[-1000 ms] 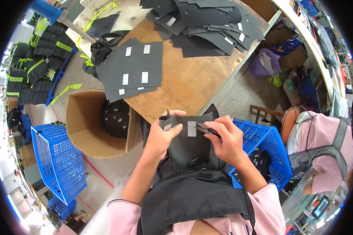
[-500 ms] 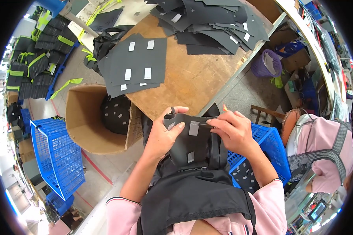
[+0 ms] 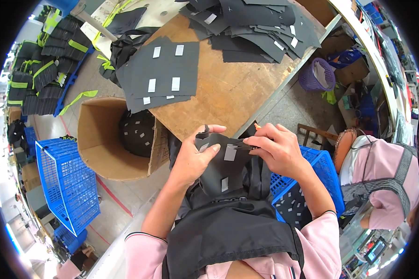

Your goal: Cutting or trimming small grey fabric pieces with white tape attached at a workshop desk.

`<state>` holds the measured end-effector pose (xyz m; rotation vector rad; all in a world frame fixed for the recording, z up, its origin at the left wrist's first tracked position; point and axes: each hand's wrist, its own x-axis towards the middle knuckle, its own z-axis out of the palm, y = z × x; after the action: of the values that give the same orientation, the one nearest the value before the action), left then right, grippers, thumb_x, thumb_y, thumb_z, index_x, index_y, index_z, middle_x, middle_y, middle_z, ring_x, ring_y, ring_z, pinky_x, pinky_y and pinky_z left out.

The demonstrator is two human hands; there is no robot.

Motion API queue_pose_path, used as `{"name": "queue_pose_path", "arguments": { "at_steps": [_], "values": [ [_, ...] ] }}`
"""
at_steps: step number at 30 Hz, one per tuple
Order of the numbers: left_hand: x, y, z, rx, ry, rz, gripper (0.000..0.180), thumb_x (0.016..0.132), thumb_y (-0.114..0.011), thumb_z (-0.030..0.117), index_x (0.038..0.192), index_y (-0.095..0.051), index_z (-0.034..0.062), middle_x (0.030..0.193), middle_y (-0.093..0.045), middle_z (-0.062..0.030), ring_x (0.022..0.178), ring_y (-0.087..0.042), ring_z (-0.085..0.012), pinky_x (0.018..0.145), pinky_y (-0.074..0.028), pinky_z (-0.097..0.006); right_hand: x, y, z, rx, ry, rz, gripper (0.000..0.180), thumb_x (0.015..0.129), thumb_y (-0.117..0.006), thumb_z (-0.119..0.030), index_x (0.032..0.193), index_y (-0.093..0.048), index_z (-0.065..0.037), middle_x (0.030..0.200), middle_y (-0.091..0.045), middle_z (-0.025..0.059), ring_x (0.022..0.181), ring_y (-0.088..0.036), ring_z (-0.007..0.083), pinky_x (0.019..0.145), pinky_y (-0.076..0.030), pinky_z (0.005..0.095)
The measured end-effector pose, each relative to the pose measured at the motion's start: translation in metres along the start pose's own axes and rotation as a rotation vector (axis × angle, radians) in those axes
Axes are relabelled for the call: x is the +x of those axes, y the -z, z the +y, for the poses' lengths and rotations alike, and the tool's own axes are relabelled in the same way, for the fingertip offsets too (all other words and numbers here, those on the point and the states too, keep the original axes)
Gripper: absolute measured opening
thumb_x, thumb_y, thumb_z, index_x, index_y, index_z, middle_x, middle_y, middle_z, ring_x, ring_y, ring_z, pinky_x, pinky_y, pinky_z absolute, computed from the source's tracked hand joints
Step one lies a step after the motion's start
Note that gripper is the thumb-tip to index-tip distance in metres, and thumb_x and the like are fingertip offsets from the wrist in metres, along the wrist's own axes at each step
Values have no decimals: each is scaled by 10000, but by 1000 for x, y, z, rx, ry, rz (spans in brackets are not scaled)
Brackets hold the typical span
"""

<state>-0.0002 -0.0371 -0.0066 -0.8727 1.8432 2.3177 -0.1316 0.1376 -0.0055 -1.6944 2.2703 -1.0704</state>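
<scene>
A dark grey sheet piece (image 3: 219, 162) with white labels hangs in front of my apron, below the table corner. My left hand (image 3: 193, 158) grips its upper left part, the thumb on the face beside a label and the edge curling up over the fingers. At the upper right edge of the piece, the fingers of my right hand (image 3: 280, 151) are closed. A small orange tip (image 3: 257, 126) sticks up beside the right index finger; it looks like part of a small tool, mostly hidden in the hand. Whether those fingertips also pinch the sheet is hard to see.
On the wooden table (image 3: 223, 97) lie labelled grey sheets (image 3: 165, 67) and a larger loose pile (image 3: 251, 28). A cardboard box (image 3: 97, 149) and blue crate (image 3: 72, 181) stand left. Another blue crate (image 3: 319, 172) holds labelled pieces at right, near a person in pink (image 3: 386, 172).
My right hand has shifted slightly left along the upper edge of the sheet, and the orange tip moved left with it. The sheet's lower part has swung a little left.
</scene>
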Motion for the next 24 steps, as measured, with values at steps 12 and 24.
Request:
{"name": "queue_pose_path", "arguments": {
  "at_steps": [12, 24],
  "values": [
    [2, 5, -1, -127, 56, -32, 350, 773, -609, 33, 1118, -553, 30, 897, -598, -18, 837, -556, -88, 773, -449, -241, 0, -17, 3, 1, 0, 138, 294, 606, -716, -50, 888, -647, -97, 751, -564, 36, 638, -557, 219, 569, -444, 312],
    [6, 6, -24, -651, -263, 428, 446, 829, -608, 40, 1242, -439, 26, 1137, -531, -78, 1049, -500, -155, 927, -394, -315, -30, -62, -28, 1508, -1169, 402, 214, 820, -645, -130, 746, -445, -116, 565, -368, -61, 422, -323, 50, 415, -298, 197]
  ]
}}
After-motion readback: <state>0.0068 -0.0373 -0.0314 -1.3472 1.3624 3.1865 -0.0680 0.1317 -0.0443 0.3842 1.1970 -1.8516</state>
